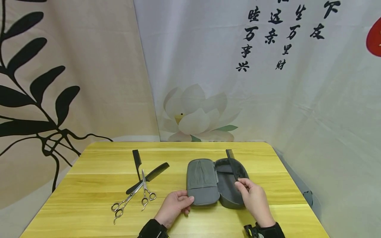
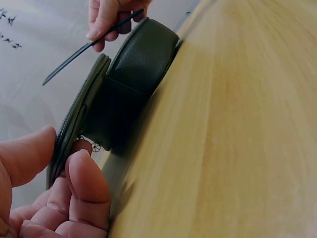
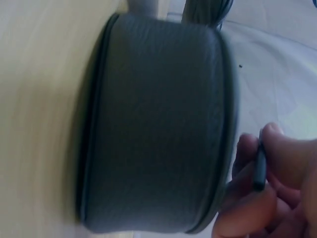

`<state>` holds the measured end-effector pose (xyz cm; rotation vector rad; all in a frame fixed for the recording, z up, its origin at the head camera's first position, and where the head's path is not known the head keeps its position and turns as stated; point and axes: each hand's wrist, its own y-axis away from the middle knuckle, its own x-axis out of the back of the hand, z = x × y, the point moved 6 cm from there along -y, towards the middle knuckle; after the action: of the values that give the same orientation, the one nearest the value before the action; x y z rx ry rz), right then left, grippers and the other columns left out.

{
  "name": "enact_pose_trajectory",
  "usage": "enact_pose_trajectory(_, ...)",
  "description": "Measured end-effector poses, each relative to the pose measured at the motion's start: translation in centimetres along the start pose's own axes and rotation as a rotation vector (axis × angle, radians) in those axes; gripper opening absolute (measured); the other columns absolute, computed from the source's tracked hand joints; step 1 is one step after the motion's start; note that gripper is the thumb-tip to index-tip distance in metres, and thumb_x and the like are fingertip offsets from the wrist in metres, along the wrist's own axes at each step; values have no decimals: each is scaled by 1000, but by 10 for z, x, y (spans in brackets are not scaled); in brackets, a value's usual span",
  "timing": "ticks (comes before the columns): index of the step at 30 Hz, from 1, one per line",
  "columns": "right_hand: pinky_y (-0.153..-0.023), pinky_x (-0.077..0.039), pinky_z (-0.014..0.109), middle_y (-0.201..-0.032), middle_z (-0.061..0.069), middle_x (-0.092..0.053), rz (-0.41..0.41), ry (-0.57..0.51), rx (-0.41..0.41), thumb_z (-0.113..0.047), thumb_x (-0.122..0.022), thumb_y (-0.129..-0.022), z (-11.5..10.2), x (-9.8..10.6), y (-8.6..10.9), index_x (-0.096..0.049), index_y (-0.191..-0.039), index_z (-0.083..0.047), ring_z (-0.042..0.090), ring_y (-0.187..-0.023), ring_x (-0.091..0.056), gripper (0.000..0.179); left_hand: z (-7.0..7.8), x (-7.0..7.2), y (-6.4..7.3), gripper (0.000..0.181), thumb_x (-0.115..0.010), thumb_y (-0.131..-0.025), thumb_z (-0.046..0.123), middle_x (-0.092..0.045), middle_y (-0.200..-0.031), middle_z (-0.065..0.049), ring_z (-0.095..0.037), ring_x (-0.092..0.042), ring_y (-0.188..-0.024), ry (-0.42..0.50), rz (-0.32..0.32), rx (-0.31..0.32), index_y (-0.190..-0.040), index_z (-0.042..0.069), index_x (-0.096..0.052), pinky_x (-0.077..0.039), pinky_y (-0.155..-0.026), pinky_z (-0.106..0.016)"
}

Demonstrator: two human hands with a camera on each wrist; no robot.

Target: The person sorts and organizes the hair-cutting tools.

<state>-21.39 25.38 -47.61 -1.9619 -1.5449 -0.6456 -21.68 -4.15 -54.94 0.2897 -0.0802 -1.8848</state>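
A grey zip case lies unfolded on the table, its flat lid to the left and its deep half to the right. My left hand pinches the lid's lower left corner between thumb and fingers; the left wrist view shows the thumb on one side of the zipped edge. Above the deep half, my right hand pinches a black comb by its lower end, the toothed end pointing up and away. In the right wrist view, the handle end of this comb sticks out between thumb and fingers.
Left of the case lie a black tail comb, a second black comb and two pairs of metal scissors, one longer and one shorter, partly crossing one another. A printed curtain hangs behind the wooden table.
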Motion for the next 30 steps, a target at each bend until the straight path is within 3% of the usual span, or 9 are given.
enact_pose_trajectory(6, -60, -49, 24, -89, 5, -80, 74, 149, 116, -22, -77, -101, -1, 4, -1, -81, -109, -5, 11, -71, -65, 19, -1, 1, 1, 60, -73, -102, 13, -73, -84, 1, -7, -63, -65, 1, 5, 6, -144, -21, -46, -57, -61, -20)
enact_pose_trajectory(11, -57, -50, 24, -85, 4, -80, 137, 212, 190, -21, -81, -97, 0, 6, 0, -82, -103, -7, 13, -68, -68, 15, -2, 1, 0, 62, -73, -103, 14, -73, -85, 0, -8, -64, -65, 3, 7, 5, -145, -21, -45, -58, -61, -20)
enact_pose_trajectory(21, -53, -44, 23, -82, 2, -78, 174, 200, 192, -19, -82, -97, 2, 3, -1, -82, -100, -9, 8, -63, -62, 11, -2, 1, -1, 48, -75, -101, 15, -71, -78, 1, -8, -63, -63, 3, 4, 21, -134, -14, -56, -58, -63, -22)
enact_pose_trajectory(28, -52, -49, 23, -77, 2, -77, 308, 193, 370, -11, -88, -88, -11, 0, 5, -81, -93, -8, 11, -61, -66, 8, -3, 1, -2, 41, -76, -101, 15, -70, -78, 1, -9, -63, -62, -13, 6, 20, -129, -11, -60, -58, -63, -23)
enact_pose_trajectory(30, -52, -49, 24, -77, 3, -77, 321, 197, 390, -10, -88, -87, -12, -2, 6, -81, -92, -7, 13, -61, -67, 9, -3, 0, -2, 42, -76, -101, 15, -70, -78, 1, -9, -63, -62, -15, 6, 19, -129, -11, -60, -58, -62, -23)
